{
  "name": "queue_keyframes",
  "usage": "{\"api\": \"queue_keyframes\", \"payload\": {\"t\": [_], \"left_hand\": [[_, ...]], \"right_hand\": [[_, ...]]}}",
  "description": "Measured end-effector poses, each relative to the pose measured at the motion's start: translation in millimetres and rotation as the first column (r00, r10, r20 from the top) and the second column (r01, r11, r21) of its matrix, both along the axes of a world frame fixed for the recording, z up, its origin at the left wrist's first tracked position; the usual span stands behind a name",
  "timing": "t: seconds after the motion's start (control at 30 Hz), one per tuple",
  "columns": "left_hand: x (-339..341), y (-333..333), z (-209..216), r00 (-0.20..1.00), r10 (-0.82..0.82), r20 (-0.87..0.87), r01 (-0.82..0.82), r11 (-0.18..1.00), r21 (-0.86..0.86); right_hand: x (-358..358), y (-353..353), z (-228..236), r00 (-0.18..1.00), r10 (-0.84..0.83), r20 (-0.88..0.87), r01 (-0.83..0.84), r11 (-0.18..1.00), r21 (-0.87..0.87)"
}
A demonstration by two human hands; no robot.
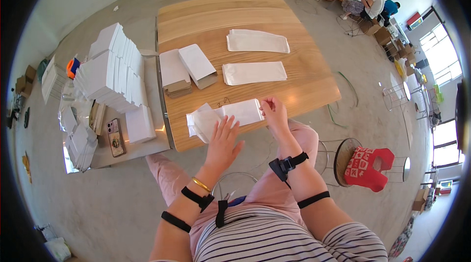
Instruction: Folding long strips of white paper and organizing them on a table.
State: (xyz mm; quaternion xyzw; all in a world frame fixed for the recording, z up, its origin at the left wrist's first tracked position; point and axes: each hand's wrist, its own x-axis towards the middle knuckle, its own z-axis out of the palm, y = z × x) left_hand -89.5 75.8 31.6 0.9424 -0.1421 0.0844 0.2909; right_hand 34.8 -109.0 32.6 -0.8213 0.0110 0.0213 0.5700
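White paper bag (240,112) lies at bench (314,90) near edge. Left hand (223,139) flat on it, grip spread; right hand (274,112) grip pinching its right end. Bench centre open.

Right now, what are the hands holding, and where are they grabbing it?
The right hand pinches the right end of a white paper bag lying on the wooden table. The left hand presses flat on its left part.
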Motion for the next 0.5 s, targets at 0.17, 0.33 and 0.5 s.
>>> {"api": "queue_keyframes", "payload": {"t": [0.17,0.33,0.5], "left_hand": [[23,-9,-18,0.997,0.079,0.001,-0.078,0.978,0.196],[35,-16,-32,0.993,0.092,-0.070,-0.065,0.945,0.320],[36,-16,-37,0.994,0.088,-0.071,-0.061,0.945,0.322]], "right_hand": [[-27,17,-9,0.939,0.118,-0.324,0.029,0.909,0.417],[-28,31,-38,0.949,0.119,-0.291,0.061,0.838,0.542],[-25,21,-44,0.945,0.063,-0.321,0.181,0.718,0.672]]}}
